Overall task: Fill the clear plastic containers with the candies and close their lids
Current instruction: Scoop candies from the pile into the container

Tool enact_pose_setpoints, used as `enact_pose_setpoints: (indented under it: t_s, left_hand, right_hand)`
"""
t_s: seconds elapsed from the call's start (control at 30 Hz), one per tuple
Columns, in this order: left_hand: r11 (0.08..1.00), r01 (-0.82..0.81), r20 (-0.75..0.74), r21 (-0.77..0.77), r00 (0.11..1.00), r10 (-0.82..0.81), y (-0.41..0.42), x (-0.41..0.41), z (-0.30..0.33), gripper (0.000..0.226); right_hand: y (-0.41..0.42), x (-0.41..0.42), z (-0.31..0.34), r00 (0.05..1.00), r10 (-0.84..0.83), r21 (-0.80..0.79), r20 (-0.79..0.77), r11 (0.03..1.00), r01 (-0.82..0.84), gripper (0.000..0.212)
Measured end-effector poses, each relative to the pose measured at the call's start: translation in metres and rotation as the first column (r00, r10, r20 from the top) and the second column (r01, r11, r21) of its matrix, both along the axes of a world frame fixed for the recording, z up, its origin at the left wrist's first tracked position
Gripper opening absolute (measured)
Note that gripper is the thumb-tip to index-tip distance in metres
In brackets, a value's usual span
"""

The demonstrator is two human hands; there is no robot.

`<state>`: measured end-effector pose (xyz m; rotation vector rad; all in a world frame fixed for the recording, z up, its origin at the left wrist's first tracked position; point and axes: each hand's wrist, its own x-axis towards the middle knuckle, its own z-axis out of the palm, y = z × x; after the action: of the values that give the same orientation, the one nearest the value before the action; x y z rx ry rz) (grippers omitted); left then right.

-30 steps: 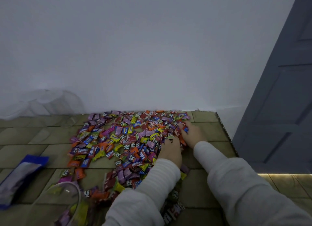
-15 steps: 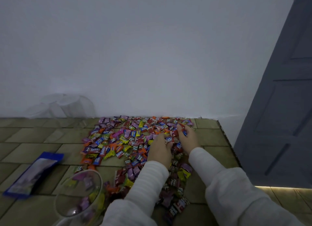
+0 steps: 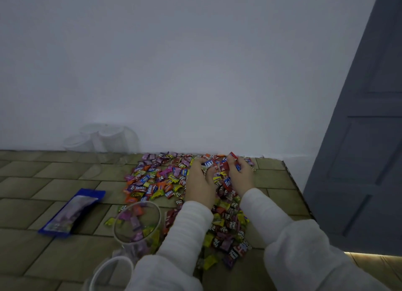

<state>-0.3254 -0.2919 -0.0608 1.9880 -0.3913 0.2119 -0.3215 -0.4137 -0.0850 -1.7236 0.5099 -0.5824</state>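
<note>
Head view: both hands' fingers (image 3: 236, 163) curled, scooping candies (image 3: 152, 182) between them

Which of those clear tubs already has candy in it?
The near container beside the left sleeve, holding purple and yellow candies. The containers by the wall look empty.

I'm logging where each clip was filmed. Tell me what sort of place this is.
Probably a room in a home, not a shop or factory: the candies lie on a brick-patterned mat against a plain white wall, beside a grey panelled door.
</note>
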Motion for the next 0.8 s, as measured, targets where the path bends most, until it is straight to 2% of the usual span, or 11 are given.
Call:
enact_pose_setpoints:
  t_s: [0.1, 0.13, 0.2, 0.23, 0.43, 0.6, 0.73, 0.8]
  left_hand:
    - [0.997, 0.013, 0.044, -0.08, 0.999, -0.009, 0.015, -0.007, 0.02, 0.02]
    - [0.994, 0.015, 0.061, -0.106, 0.998, -0.009, 0.021, -0.009, 0.026, 0.018]
    - [0.99, 0.019, 0.1, -0.136, 0.995, -0.006, 0.033, -0.013, 0.037, 0.016]
    - [0.988, 0.024, 0.108, -0.151, 0.994, -0.008, 0.039, -0.016, 0.042, 0.015]
    - [0.978, 0.012, 0.152, -0.21, 0.988, 0.02, 0.089, -0.013, 0.061, 0.015]
    - [0.948, -0.012, 0.085, -0.319, 0.996, 0.041, 0.134, 0.0, 0.047, 0.016]
    - [0.925, -0.005, 0.012, -0.379, 1.0, 0.01, 0.159, 0.006, 0.033, 0.011]
    - [0.915, 0.006, 0.007, -0.403, 1.0, -0.004, 0.168, 0.009, 0.027, 0.018]
  right_hand:
    - [0.014, -0.002, 0.007, 0.999, -0.019, 0.091, 0.033, 0.996, 0.016, 0.073]
    - [0.02, -0.003, 0.011, 0.998, -0.021, 0.136, 0.064, 0.991, 0.012, 0.066]
    - [0.033, -0.007, 0.021, 0.989, -0.036, 0.19, 0.141, 0.982, 0.008, 0.039]
    - [0.04, -0.009, 0.026, 0.986, -0.046, 0.207, 0.162, 0.978, 0.012, 0.035]
    - [0.093, -0.019, 0.051, 0.969, -0.008, 0.309, 0.245, 0.949, -0.07, 0.046]
    - [0.133, -0.02, 0.057, 0.962, 0.021, 0.363, 0.271, 0.924, -0.123, 0.034]
    - [0.157, -0.016, 0.058, 0.968, 0.022, 0.444, 0.249, 0.886, -0.135, 0.043]
    - [0.165, -0.015, 0.059, 0.97, 0.015, 0.457, 0.242, 0.88, -0.127, 0.041]
